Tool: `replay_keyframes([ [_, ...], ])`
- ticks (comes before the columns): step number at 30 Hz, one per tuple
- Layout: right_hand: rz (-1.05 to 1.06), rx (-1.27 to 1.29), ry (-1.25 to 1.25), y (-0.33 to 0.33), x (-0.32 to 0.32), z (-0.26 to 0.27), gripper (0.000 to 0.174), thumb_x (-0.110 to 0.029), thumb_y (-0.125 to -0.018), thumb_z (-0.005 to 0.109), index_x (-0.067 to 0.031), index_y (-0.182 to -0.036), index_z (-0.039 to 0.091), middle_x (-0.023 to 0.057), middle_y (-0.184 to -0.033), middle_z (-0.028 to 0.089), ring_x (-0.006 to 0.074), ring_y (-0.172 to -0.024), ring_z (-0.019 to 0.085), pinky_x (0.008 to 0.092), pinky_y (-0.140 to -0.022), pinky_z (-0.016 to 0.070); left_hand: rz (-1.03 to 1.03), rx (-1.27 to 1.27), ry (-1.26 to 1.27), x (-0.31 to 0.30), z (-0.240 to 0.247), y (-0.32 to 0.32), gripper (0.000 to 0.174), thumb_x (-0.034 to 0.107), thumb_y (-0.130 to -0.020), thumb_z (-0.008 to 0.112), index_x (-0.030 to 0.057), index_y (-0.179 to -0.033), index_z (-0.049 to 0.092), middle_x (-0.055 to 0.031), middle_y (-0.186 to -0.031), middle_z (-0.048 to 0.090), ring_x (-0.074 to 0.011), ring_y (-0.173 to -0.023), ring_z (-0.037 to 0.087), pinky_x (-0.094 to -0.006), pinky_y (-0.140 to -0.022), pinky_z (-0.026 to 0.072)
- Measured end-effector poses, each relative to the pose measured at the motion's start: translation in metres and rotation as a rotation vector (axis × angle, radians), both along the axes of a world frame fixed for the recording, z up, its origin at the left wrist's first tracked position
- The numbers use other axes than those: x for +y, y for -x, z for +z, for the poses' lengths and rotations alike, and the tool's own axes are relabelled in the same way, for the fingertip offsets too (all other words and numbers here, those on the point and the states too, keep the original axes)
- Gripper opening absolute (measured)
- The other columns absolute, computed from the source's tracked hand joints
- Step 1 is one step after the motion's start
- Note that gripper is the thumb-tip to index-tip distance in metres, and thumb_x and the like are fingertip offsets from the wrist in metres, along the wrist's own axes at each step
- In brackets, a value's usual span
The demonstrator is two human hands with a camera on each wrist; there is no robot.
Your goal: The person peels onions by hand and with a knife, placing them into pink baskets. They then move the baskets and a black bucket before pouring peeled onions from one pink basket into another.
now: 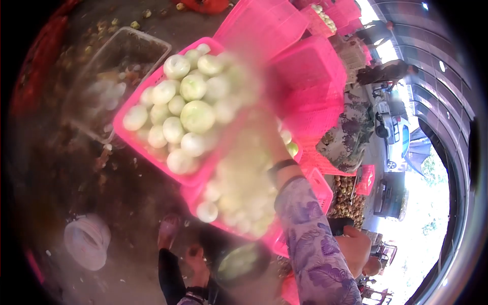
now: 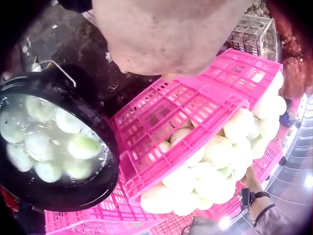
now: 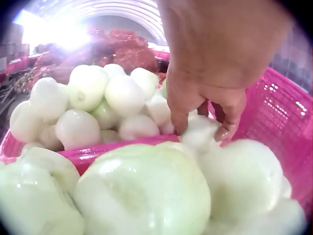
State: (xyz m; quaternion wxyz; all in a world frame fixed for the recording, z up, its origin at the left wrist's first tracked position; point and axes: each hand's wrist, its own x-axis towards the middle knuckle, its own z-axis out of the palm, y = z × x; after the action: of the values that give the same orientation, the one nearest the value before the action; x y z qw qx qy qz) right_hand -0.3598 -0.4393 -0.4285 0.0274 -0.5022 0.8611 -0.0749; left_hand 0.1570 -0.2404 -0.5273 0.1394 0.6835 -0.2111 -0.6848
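Note:
Peeled white onions fill a pink crate, and more lie in an adjoining crate. The right hand reaches down among them, thumb and fingers pinching a small white onion; it is blurred in the head view. The left hand is at the top of the left wrist view, in front of a crate side; its fingers are mostly out of sight. In the head view the left hand is near a black bucket holding onions in cloudy water.
Empty pink crates stand beyond the onions. A clear crate and a white bucket sit on the wet, littered floor. Red sacks are piled behind. Other people and vehicles appear in the background.

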Motion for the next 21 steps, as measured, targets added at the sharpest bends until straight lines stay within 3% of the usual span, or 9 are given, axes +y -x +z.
replay_keyframes([
  [3, -0.027, -0.007, -0.019, -0.004, -0.004, 0.001, 0.046, -0.031, -0.076, 0.072, -0.0074, -0.114, 0.06, 0.0153, -0.115, 0.061, 0.0313, -0.107, 0.058, 0.0417, -0.089, 0.0471, 0.098, 0.018, -0.084, -0.015, 0.022, 0.01, 0.023, -0.003, -0.077, 0.066, 0.0057, -0.098, 0.061, -0.001, -0.087, 0.059, -0.0111, -0.074, 0.054, -0.0245, -0.061, 0.0426],
  [6, -0.045, -0.01, -0.035, -0.006, -0.014, -0.003, 0.044, -0.029, -0.076, 0.071, -0.0072, -0.113, 0.06, 0.0151, -0.115, 0.061, 0.0313, -0.106, 0.058, 0.0416, -0.088, 0.0474, 0.194, 0.041, -0.105, -0.014, 0.016, 0.008, 0.021, -0.004, -0.078, 0.066, 0.0055, -0.096, 0.061, -0.0009, -0.085, 0.058, -0.0105, -0.071, 0.053, -0.0243, -0.059, 0.0417],
  [9, -0.059, -0.017, -0.042, -0.007, -0.018, -0.008, 0.043, -0.027, -0.077, 0.07, -0.0069, -0.113, 0.06, 0.0149, -0.114, 0.061, 0.0312, -0.105, 0.059, 0.0414, -0.087, 0.0477, 0.035, 0.008, -0.036, -0.014, 0.01, 0.004, 0.021, -0.004, -0.078, 0.066, 0.0055, -0.096, 0.061, -0.0007, -0.084, 0.058, -0.0096, -0.071, 0.052, -0.0236, -0.06, 0.0419],
  [13, -0.078, -0.016, -0.037, -0.009, -0.01, -0.016, 0.04, -0.025, -0.078, 0.069, -0.0065, -0.112, 0.061, 0.0147, -0.114, 0.061, 0.0311, -0.104, 0.06, 0.0413, -0.086, 0.0481, 0.102, 0.026, -0.044, -0.013, 0.004, 0.004, 0.021, -0.004, -0.078, 0.067, 0.0056, -0.096, 0.061, -0.0004, -0.085, 0.058, -0.0095, -0.071, 0.052, -0.0236, -0.061, 0.0424],
  [15, -0.085, -0.02, -0.028, -0.014, -0.011, -0.016, 0.039, -0.024, -0.078, 0.068, -0.0063, -0.112, 0.061, 0.0146, -0.114, 0.062, 0.0311, -0.104, 0.06, 0.0412, -0.086, 0.0483, 0.073, 0.04, 0.047, -0.003, -0.012, -0.001, 0.02, 0.0, -0.082, 0.066, 0.0077, -0.099, 0.06, 0.0005, -0.091, 0.06, -0.0091, -0.071, 0.054, -0.023, -0.052, 0.0427],
  [21, -0.121, -0.018, 0.001, -0.014, -0.001, -0.006, 0.036, -0.021, -0.079, 0.066, -0.0058, -0.111, 0.061, 0.0142, -0.114, 0.062, 0.031, -0.102, 0.061, 0.0409, -0.085, 0.049, 0.027, 0.0, -0.009, -0.001, -0.01, 0.0, 0.021, 0.0, -0.082, 0.066, 0.0085, -0.1, 0.061, 0.0017, -0.088, 0.06, -0.0092, -0.069, 0.054, -0.0235, -0.052, 0.0421],
])
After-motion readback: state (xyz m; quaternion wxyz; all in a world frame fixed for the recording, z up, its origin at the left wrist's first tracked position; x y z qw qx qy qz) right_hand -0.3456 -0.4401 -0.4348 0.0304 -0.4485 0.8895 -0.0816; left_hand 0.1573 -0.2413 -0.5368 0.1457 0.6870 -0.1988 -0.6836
